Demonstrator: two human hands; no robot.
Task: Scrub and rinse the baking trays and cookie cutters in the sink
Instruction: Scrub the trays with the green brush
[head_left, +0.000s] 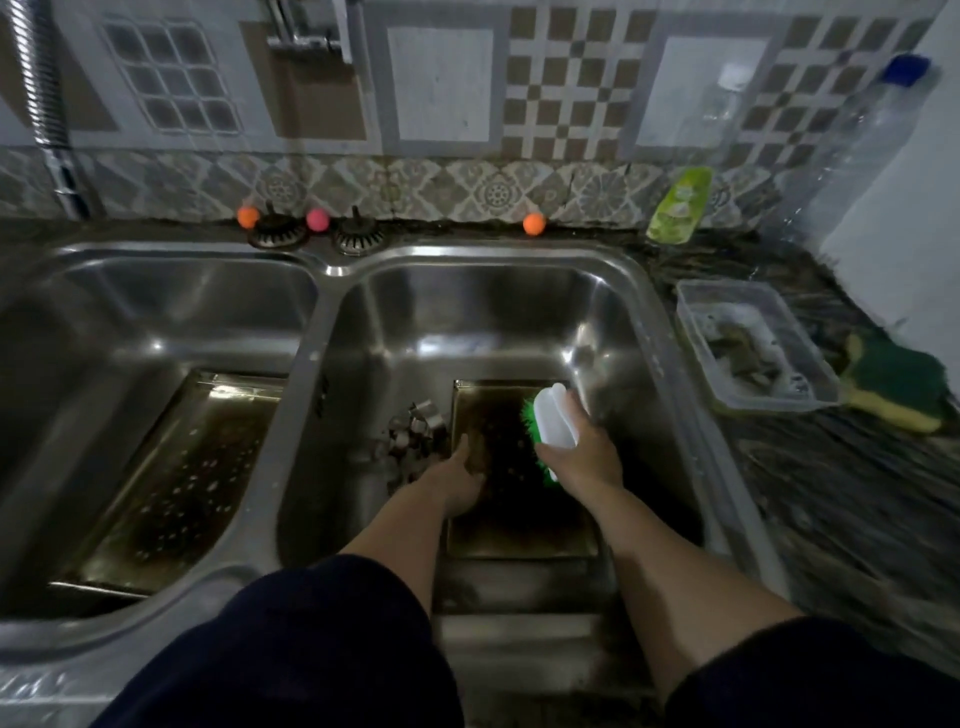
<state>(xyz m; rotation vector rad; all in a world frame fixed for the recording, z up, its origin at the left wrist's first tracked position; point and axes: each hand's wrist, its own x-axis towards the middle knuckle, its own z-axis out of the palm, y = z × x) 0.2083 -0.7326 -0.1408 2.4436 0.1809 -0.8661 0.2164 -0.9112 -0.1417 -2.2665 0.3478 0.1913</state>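
Right hand (576, 457) grips a white scrub brush (553, 421), green bristles down on the dark baking tray (514, 519) lying in the right basin, near its front edge. Left hand (460, 480) presses on the tray's left edge; fingers too blurred to tell curl. Cookie cutters (415, 431) sit just beside it. Second tray (171, 478) waits in the left basin w/ droplets. Scrubbing step, prob. early; next needs firm strokes, tray held steady. Sponge (896, 387) lies at the counter's right edge.

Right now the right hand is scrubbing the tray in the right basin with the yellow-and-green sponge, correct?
Not the sponge. The head view shows the right hand scrubbing the tray in the right basin with a white-handled green brush; the sponge lies on the counter.
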